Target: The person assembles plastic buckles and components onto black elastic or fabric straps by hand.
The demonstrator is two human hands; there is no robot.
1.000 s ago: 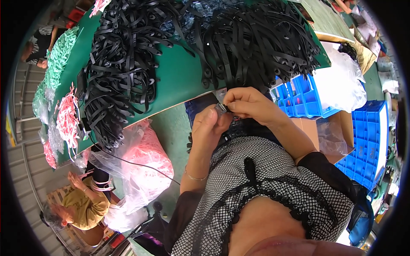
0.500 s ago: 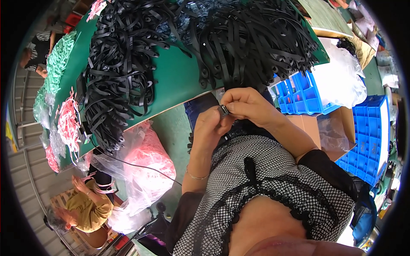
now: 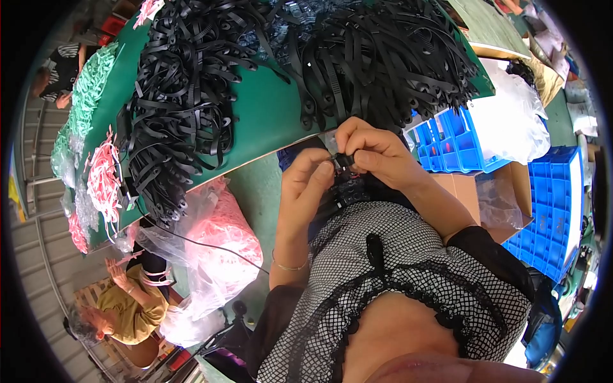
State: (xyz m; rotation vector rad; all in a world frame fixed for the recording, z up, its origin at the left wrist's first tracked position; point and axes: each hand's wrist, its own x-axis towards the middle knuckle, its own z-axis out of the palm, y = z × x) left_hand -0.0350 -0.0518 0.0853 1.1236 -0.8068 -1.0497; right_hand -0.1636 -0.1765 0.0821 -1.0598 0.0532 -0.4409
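The left hand [image 3: 305, 185] and right hand [image 3: 373, 153] met at the green table's [image 3: 268, 121] near edge, fingers pinched together on a small black plastic buckle [image 3: 343, 161]; heaped black straps [image 3: 377, 57] lay at twelve o'clock.

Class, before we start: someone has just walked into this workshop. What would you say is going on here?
A person seated at a green table holds a small black strap piece between both hands, the left hand and right hand pinching it just off the table's near edge. Big heaps of black straps cover the table, with pink and green ones at its far left. Blue bins stand to the right. Another person in a yellow top sits lower left.
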